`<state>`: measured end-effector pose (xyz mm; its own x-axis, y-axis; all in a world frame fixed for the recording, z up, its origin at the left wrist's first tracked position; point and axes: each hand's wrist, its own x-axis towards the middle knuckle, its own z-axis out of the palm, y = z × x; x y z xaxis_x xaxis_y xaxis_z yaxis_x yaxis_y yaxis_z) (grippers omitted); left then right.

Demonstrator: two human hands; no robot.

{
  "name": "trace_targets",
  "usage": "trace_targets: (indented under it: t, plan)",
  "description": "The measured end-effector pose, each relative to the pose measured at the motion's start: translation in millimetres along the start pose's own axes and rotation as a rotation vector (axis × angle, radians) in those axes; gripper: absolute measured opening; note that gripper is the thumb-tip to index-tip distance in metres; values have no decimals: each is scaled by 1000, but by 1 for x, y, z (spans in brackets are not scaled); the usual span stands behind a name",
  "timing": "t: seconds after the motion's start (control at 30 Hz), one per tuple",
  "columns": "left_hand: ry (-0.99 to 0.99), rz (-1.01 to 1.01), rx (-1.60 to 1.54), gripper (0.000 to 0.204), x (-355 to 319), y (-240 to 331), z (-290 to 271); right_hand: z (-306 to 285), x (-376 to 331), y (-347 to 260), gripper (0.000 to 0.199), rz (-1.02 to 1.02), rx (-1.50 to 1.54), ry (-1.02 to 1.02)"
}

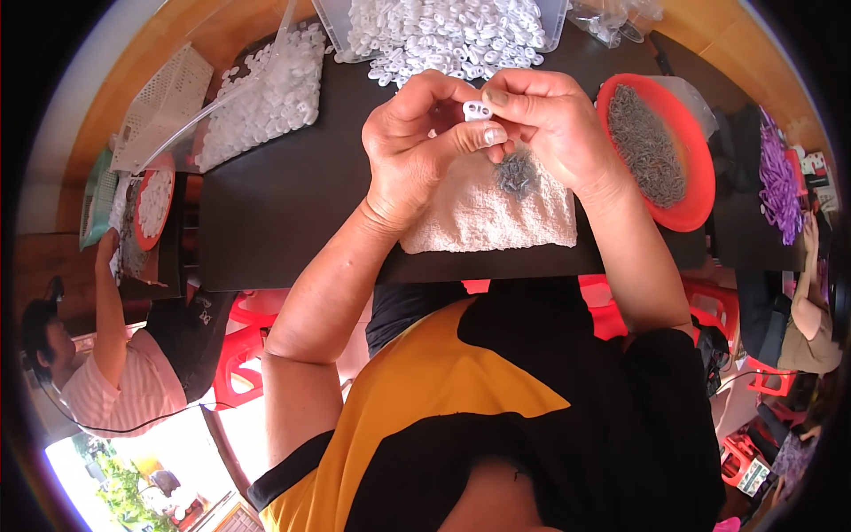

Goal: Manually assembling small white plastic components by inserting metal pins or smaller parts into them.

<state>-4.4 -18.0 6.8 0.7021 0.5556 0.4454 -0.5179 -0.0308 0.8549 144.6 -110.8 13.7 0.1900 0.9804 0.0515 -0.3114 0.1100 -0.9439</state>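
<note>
Black table (284, 204) across mid-frame. Upper centre: clear tray (554, 22) heaped with white plastic pieces (443, 31). Upper left: clear bag (266, 93) of similar white pieces, beside a cream lattice basket (164, 102). Right: red bowl (696, 191) filled with small grey metal parts (647, 142). Far right: purple items (778, 177). Left edge: another person (115, 372) in a pink striped shirt. Lower frame: red stools (239, 350).
</note>
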Motion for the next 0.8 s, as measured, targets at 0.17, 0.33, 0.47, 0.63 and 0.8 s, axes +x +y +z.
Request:
trace_targets:
  t: [0.17,0.33,0.47,0.63,0.8]
  plan:
    - [229,141,241,15,2,17,-4,-12,4,-3,10,-256,-675,166]
    - [513,481,397,12,25,88,-34,-22,-2,-2,11,-287,-1106,149]
    - [653,419,907,10,53,128,-83,-10,-7,12,8,-409,-1550,-68]
    - [576,373,1244,12,78,133,-146,-2,-2,18,7,-467,-1409,-65]
    - [459,344,1599,16,85,127,-161,3,-3,5,6,-405,-1182,-48]
